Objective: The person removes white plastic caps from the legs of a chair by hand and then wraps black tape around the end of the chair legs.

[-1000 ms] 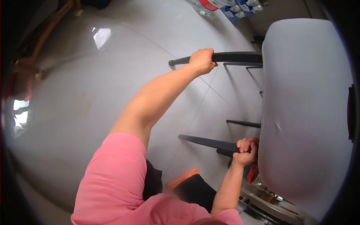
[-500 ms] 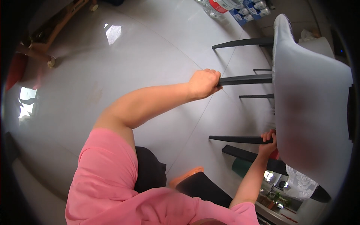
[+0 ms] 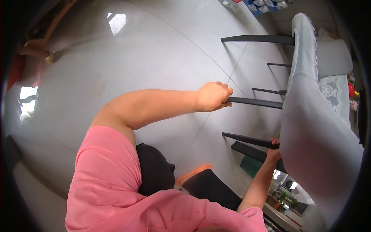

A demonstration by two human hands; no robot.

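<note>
A chair [image 3: 309,112] under a pale grey fabric cover is tipped over at the right, its black legs pointing left. My left hand [image 3: 215,96] is closed in a fist round the tip of one black leg [image 3: 257,102]. Farther right and nearer to me, my right hand [image 3: 274,150] grips another black leg [image 3: 249,140] close to the covered seat. Part of its fingers goes out of sight behind the leg and cover. A third leg [image 3: 257,39] sticks out at the far end, held by neither hand.
A dark green object [image 3: 250,167] stands beneath my right forearm. White lace cloth [image 3: 334,94] shows behind the chair. Blue-and-white packs [image 3: 261,7] sit at the top right, beside a clear bottle [image 3: 230,4]. Wheeled wooden furniture [image 3: 40,42] stands at the far left.
The chair has turned, bringing more lace cloth into view behind it. My left hand has come nearer with the leg it holds. My right hand keeps its grip.
</note>
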